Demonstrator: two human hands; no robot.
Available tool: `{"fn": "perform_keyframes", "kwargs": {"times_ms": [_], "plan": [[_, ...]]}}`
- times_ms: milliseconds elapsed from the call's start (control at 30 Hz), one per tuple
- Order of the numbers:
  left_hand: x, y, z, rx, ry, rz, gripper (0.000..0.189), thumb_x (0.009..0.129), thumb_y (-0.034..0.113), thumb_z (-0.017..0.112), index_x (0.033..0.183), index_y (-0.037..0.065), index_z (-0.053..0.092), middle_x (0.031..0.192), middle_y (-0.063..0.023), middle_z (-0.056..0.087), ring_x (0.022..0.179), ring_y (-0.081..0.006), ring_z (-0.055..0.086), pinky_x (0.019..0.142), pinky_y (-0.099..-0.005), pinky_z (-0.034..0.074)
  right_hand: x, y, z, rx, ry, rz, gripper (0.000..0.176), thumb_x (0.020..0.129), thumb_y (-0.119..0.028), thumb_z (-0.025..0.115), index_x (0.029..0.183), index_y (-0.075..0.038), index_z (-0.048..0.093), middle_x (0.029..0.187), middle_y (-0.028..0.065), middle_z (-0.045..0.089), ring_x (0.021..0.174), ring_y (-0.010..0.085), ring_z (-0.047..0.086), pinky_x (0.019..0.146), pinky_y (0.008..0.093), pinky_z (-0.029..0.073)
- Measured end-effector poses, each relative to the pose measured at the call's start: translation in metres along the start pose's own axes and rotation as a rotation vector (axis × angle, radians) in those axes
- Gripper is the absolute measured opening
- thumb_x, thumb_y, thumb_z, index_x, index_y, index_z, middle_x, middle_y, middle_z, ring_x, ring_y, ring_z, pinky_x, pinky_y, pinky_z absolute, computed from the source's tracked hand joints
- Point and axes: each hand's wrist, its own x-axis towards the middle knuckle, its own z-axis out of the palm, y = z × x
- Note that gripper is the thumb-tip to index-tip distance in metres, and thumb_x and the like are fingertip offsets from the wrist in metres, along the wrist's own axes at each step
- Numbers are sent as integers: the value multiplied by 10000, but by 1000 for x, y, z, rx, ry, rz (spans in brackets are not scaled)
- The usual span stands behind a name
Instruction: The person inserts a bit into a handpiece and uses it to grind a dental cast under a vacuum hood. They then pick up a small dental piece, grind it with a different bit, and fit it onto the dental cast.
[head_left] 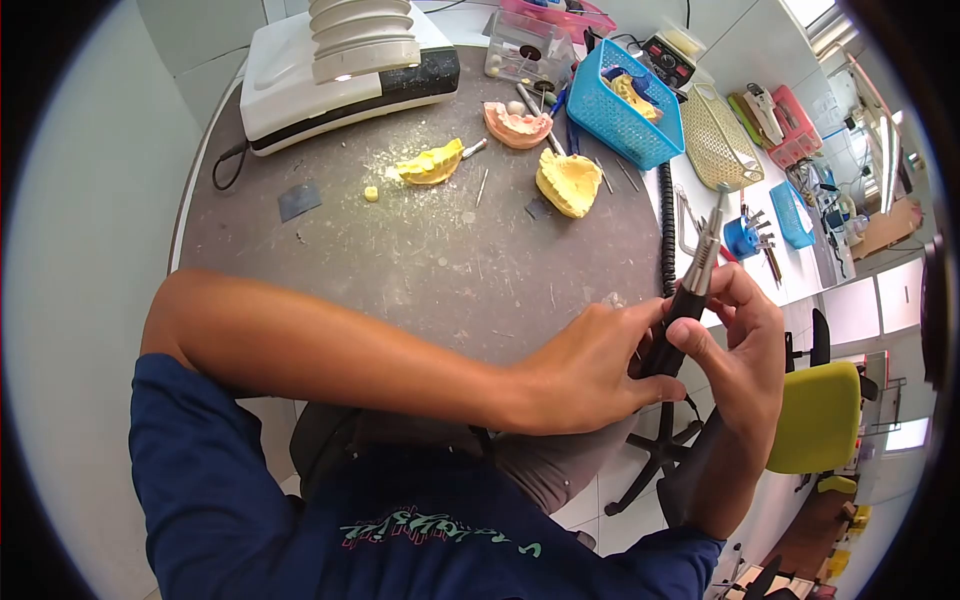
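A black and silver rotary handpiece is tilted upward off the bench's right edge. Its metal nose points up and away, with a small bit at the tip. My left hand wraps around the black lower body, and some of its fingers are hidden behind it. Higher up, my right hand grips the handpiece near the metal collar, thumb in front. Beyond them on the bench lie a yellow dental cast, a pink and white dental model and a bright yellow piece amid pale dust.
A white dust-extraction box with a ribbed hose stands at the back left. A blue basket holding casts sits at the back right. A black coiled cord runs down the bench's right edge. A green chair is at right.
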Motion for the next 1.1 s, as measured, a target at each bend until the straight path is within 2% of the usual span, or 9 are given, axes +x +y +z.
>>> {"fn": "perform_keyframes", "kwargs": {"times_ms": [67, 367, 500, 633, 700, 767, 900, 967, 1100], "plan": [[1, -3, 1, 66, 53, 32, 498, 796, 337, 728, 1005, -61, 513, 766, -225, 614, 693, -336, 625, 644, -405, 486, 14, -4, 4, 165, 75, 179, 312, 847, -165, 688, 1048, 60, 606, 890, 64, 657, 815, 108, 600, 766, 238, 472], [1, -8, 1, -2, -3, 48, 490, 834, 344, 675, 970, -79, 469, 739, -274, 584, 729, -449, 594, 654, -467, 456, 102, 16, 7, 406, 169, 152, 253, 900, -205, 597, 944, 34, 667, 739, 53, 652, 665, 87, 585, 633, 203, 451], [-3, -10, 0, -4, -34, 87, 479, 833, 323, 680, 970, -80, 459, 735, -276, 576, 742, -464, 581, 658, -468, 454, 120, 47, 30, -37, -122, 239, 266, 879, -251, 632, 809, -4, 703, 672, 19, 638, 601, 75, 575, 544, 235, 453], [-2, -12, 1, -19, 10, 91, 456, 837, 298, 679, 978, -73, 456, 717, -264, 574, 722, -460, 575, 631, -458, 454, 118, 48, 31, -580, 215, 108, 224, 844, -218, 672, 813, 2, 701, 665, 113, 660, 551, 196, 605, 565, 294, 474], [-1, -12, 0, -34, 27, 86, 451, 838, 296, 680, 982, -70, 459, 713, -257, 578, 704, -446, 583, 621, -452, 456, 120, 68, 31, -556, 238, 100, 174, 833, -170, 665, 861, 0, 692, 750, 157, 671, 620, 270, 641, 621, 335, 497], [0, -9, -3, -44, 26, 49, 457, 839, 293, 680, 1022, -67, 465, 715, -248, 590, 666, -402, 605, 610, -441, 463, 121, 80, 33, -597, 210, -200, 146, 813, -116, 654, 897, -2, 686, 812, 165, 677, 699, 284, 664, 680, 360, 508], [1, -7, -5, -78, -24, 4, 476, 841, 292, 680, 1073, -66, 467, 728, -238, 605, 645, -362, 620, 605, -433, 468, 127, 75, 34, -737, 171, -184, 241, 786, -41, 621, 1023, -2, 641, 829, 170, 663, 746, 297, 660, 717, 373, 508], [2, -9, -3, -30, 5, 26, 490, 846, 292, 675, 1114, -61, 466, 756, -237, 616, 662, -364, 627, 612, -425, 484, 125, 65, 24, -622, 170, -125, 276, 796, -31, 601, 1071, -17, 627, 802, 124, 655, 716, 236, 663, 672, 340, 516], [3, -9, -4, -75, 0, 44, 496, 847, 296, 674, 1124, -60, 468, 794, -243, 622, 690, -368, 632, 627, -417, 500, 104, 28, 1, 385, 175, 9, 264, 856, -67, 603, 1107, 13, 607, 817, 29, 596, 732, 115, 646, 642, 210, 528]]}}
